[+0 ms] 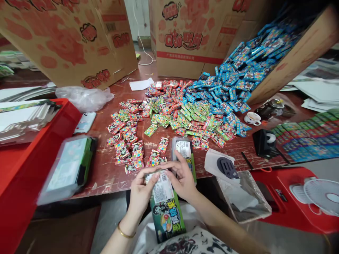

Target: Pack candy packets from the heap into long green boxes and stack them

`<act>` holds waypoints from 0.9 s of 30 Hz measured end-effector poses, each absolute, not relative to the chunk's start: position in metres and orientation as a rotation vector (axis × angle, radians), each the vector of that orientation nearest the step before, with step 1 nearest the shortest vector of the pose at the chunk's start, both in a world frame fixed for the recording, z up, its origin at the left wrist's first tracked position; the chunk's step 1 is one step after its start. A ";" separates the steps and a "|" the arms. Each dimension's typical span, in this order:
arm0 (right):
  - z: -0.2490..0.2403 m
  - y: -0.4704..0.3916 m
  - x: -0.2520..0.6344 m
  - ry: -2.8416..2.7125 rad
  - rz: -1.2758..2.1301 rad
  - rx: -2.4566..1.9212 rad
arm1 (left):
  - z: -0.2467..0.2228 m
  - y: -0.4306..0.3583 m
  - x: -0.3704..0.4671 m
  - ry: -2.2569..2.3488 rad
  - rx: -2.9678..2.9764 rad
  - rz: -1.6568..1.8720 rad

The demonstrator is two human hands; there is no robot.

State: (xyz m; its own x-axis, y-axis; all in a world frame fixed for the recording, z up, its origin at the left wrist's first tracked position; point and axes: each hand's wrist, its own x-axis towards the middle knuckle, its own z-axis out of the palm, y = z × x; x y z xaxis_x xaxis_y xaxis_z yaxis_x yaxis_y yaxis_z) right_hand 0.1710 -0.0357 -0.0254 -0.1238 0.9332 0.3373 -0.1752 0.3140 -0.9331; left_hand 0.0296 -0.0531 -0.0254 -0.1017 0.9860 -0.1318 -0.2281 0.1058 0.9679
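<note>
A green and black candy box [166, 217] with a white barcode label leans against my lap, its top end at the table edge. My left hand [143, 188] grips the top left of it, thumb on the label. My right hand [184, 178] closes on the top right corner, thumb on the label and forefinger raised. Just behind my right hand, a second similar box [182, 146] lies on the table, partly hidden by that hand. Close beyond my fingers are several small red candy packets [134, 165].
Green packets [188, 113] and blue packets [225, 90] are heaped together, the blue ones spilling from a tipped carton [296, 54]. Clear plastic cases [63, 165] and a phone [85, 122] lie left. A cup [252, 119], tape dispenser [265, 143] and red stool [293, 187] are right.
</note>
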 end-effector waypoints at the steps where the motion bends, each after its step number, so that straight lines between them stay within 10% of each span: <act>1: -0.024 -0.035 0.172 -1.323 1.170 -0.761 | -0.025 -0.053 0.028 1.205 0.951 1.289; 17: 0.013 -0.004 0.207 -0.996 1.745 -0.959 | -0.002 -0.047 0.034 1.219 0.905 1.133; 27: -0.008 -0.023 0.208 -1.070 1.505 -1.051 | -0.014 -0.049 0.052 1.233 1.100 1.146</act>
